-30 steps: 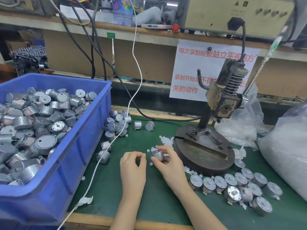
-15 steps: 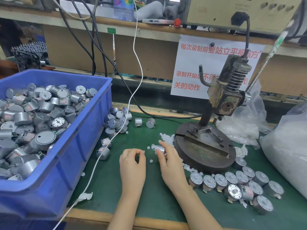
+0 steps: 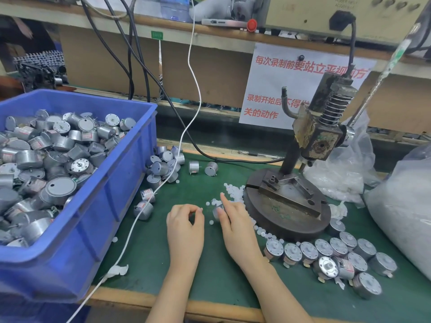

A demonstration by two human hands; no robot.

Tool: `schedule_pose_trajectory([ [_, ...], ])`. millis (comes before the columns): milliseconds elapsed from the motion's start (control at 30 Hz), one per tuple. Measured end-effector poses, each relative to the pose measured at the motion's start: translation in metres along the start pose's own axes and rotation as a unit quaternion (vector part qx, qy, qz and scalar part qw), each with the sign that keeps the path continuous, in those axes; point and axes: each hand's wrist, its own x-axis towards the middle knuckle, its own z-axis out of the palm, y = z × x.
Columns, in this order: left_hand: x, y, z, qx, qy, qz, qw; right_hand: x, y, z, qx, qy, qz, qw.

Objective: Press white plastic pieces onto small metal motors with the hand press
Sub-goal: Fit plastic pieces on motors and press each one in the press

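Since a second ago the right hand (image 3: 238, 229) has closed over the small motor (image 3: 217, 212). Then it showed plainly between the fingertips. Now only a grey edge shows under the curled fingers that grip it, and the forefinger stretches toward the loose white pieces (image 3: 233, 191). The left hand (image 3: 185, 231) has hardly shifted. Its fingers are curled, and its thumb and forefinger pinch a tiny white plastic piece (image 3: 201, 209) just left of the motor.

The press base (image 3: 289, 220) lies just beside the right hand, and a row of motors (image 3: 324, 248) sits near that wrist. A white cable (image 3: 140, 220) and the blue bin (image 3: 93, 229) lie to the left. Bare green tabletop (image 3: 149, 264) runs from the hands to the wooden front edge.
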Motion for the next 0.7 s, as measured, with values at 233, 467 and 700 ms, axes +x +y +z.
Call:
schedule_pose_trajectory([
  [233, 0.000, 0.000, 0.000, 0.000, 0.003, 0.000, 1.000, 0.002, 0.001, 0.005, -0.048, -0.048, 0.003, 0.998],
  [467, 0.000, 0.000, 0.000, -0.001, -0.001, 0.002, 1.000, 0.003, -0.003, 0.004, -0.094, -0.054, -0.008, 0.994],
  [700, 0.000, 0.001, -0.002, 0.002, -0.005, 0.001, 1.000, 0.000, -0.013, 0.011, -0.222, -0.026, -0.047, 0.973],
])
